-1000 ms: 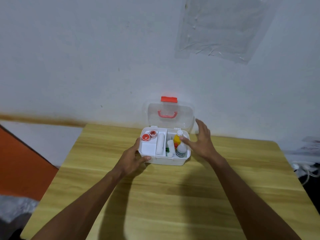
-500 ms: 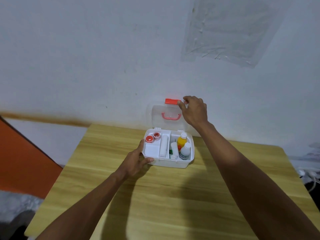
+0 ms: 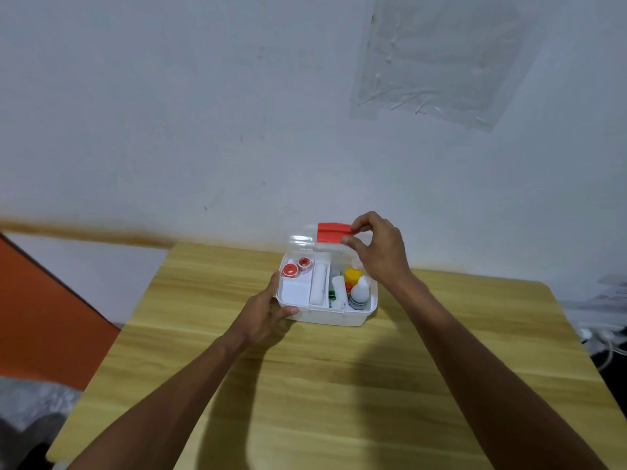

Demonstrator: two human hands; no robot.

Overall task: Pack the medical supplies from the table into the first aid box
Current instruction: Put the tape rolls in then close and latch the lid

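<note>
The white first aid box (image 3: pixel 330 317) stands on the wooden table (image 3: pixel 305 385) near the wall. Inside it lie two red tape rolls (image 3: pixel 295 268), a white bandage roll (image 3: pixel 320 283), a yellow bottle (image 3: pixel 353 275) and a white bottle (image 3: pixel 359 295). Its clear lid (image 3: pixel 303 239) is tilted forward over the box, with a red latch (image 3: pixel 333 232) at its edge. My right hand (image 3: pixel 376 252) pinches the lid at the latch. My left hand (image 3: pixel 266 312) grips the box's front left corner.
A white wall rises right behind the table, with a clear plastic sheet (image 3: pixel 437 59) taped on it. An orange panel (image 3: pixel 44 317) stands to the left. White cables (image 3: pixel 604 337) lie off the table's right edge.
My right hand went from beside the box up to the lid's top edge, then pulled the lid forward and down. The left hand has stayed on the box.
</note>
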